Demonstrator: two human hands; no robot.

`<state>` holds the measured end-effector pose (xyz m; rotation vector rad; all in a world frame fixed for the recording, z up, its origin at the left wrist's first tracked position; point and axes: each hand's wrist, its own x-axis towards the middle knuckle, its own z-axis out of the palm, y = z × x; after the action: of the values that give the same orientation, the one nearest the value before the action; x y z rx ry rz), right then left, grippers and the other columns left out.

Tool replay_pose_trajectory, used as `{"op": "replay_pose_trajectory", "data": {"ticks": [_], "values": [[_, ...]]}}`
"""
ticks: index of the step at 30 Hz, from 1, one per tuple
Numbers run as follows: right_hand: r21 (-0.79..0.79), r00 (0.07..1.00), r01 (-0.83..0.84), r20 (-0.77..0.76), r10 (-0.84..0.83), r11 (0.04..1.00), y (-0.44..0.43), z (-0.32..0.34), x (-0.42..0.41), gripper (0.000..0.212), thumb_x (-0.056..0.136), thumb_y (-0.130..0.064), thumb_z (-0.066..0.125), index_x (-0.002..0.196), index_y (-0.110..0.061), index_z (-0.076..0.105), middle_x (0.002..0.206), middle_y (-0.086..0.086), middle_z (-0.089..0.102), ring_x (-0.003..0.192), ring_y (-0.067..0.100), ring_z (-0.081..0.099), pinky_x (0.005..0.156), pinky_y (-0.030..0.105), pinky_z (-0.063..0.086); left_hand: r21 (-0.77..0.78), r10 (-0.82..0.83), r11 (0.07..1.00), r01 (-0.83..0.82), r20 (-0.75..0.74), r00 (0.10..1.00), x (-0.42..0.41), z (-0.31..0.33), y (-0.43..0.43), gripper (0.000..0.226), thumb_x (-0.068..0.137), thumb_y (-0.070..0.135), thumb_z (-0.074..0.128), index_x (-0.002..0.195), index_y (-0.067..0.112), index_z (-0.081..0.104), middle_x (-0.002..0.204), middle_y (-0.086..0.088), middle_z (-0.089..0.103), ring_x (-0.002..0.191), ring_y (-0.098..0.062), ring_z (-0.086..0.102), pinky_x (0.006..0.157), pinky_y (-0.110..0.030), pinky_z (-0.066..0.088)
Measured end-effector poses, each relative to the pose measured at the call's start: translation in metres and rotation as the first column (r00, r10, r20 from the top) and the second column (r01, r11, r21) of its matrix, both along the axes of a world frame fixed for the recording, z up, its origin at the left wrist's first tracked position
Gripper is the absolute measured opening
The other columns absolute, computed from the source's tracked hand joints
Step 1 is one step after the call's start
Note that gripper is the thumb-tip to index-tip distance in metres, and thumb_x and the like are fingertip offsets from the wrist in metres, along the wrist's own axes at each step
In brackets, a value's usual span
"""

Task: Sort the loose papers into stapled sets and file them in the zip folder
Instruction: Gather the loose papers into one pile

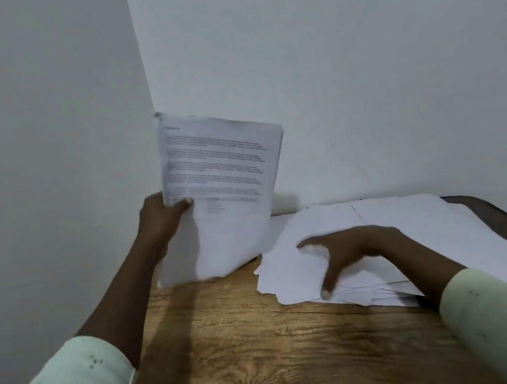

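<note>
Head view: left hand (164,219) grips printed sheets (222,176), right hand (357,247) flat on pile (418,214).

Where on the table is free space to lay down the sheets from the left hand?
The table is bare wood on the near side, left of the loose paper pile. A smaller bare patch lies under the held sheets. The right side is crowded: the right hand presses on the pile.
</note>
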<state>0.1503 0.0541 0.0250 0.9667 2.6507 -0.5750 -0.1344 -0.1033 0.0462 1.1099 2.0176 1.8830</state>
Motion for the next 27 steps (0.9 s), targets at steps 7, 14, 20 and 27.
{"op": "replay_pose_trajectory", "data": {"ticks": [7,14,20,27], "values": [[0.073,0.968,-0.056,0.247,0.036,0.996,0.001,-0.005,0.016,0.112,0.065,-0.047,0.087,0.152,-0.043,0.016,0.163,-0.01,0.015,0.148,0.022,0.021,0.118,0.042,0.025,0.0,0.079,0.997,-0.079,0.051,0.996,-0.002,-0.037,-0.003,0.032,0.092,0.02,0.067,0.123,0.013,0.067,0.118,-0.008,0.069,0.108,-0.03,0.064,0.096,-0.045,0.052],[0.218,0.996,-0.061,0.07,0.047,0.974,-0.014,-0.024,0.01,0.078,0.079,-0.027,0.071,0.146,-0.037,0.033,0.139,0.002,0.044,0.113,0.018,0.048,0.09,0.033,0.045,0.13,0.115,0.983,-0.133,0.133,0.984,-0.008,-0.026,-0.001,0.034,0.092,0.022,0.07,0.125,0.016,0.066,0.12,-0.006,0.068,0.106,-0.027,0.064,0.094,-0.039,0.051],[0.611,0.995,-0.078,0.002,0.097,0.788,-0.024,-0.033,0.003,0.049,0.09,-0.003,0.048,0.136,-0.02,0.045,0.124,0.01,0.054,0.107,0.027,0.057,0.081,0.034,0.045,0.14,0.12,0.981,-0.136,0.119,0.986,-0.003,-0.019,-0.008,0.033,0.093,0.022,0.068,0.125,0.014,0.066,0.121,-0.008,0.068,0.107,-0.028,0.065,0.095,-0.041,0.052],[0.121,0.564,0.632,-0.75,-0.346,0.766,-0.008,0.034,0.019,0.044,0.077,-0.025,0.058,0.121,-0.021,0.062,0.114,0.014,0.062,0.108,0.036,0.059,0.089,0.038,0.047,0.217,0.012,0.973,-0.083,0.309,0.951,0.002,-0.006,-0.015,0.04,0.093,0.01,0.066,0.133,0.007,0.06,0.128,-0.01,0.065,0.114,-0.03,0.062,0.103,-0.041,0.046]]}}
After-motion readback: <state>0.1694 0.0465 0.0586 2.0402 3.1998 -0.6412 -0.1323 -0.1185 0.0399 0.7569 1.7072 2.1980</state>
